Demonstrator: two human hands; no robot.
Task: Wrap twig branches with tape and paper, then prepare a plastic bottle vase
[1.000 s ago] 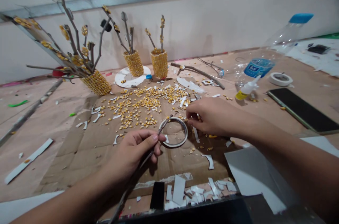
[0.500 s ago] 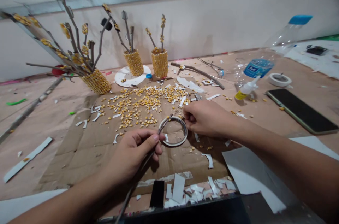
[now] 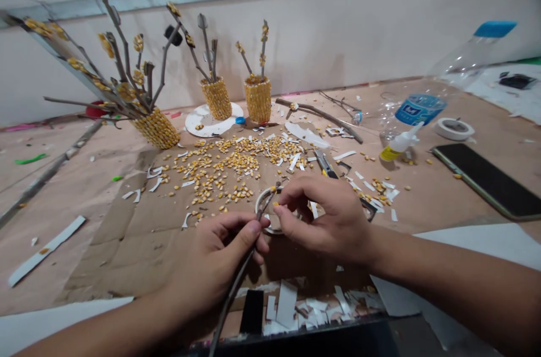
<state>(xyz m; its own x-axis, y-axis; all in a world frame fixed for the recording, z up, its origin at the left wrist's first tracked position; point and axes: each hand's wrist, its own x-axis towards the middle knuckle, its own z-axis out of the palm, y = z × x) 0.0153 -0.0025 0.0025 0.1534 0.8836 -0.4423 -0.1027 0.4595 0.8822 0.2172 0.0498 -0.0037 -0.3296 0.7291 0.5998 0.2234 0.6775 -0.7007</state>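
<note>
My left hand (image 3: 234, 241) is closed round a thin brown twig (image 3: 230, 296), which slants from the bottom edge up past the fingertips. My right hand (image 3: 327, 216) pinches a small yellow corn kernel (image 3: 276, 206) between thumb and forefinger, close beside the twig's upper end. Behind both hands lies a white tape ring (image 3: 258, 199) on brown cardboard (image 3: 127, 244), partly covered by my right hand. Farther back, loose corn kernels (image 3: 240, 164) are scattered with white paper scraps. A utility knife (image 3: 324, 164) rests just beyond my right hand.
Three kernel-covered pots with twigs stand at the back: a wide-branched one (image 3: 156, 129), a middle one (image 3: 216, 99) and another (image 3: 257, 101). At right are a glue bottle (image 3: 397, 146), a plastic bottle (image 3: 420, 109), a tape roll (image 3: 454, 129) and a phone (image 3: 486, 179). Paper strips (image 3: 287, 303) lie in front.
My right hand has moved left and toward me from beyond the tape ring to the twig's tip, now with a kernel in its pinch. The knife has come into sight. My left hand keeps the twig.
</note>
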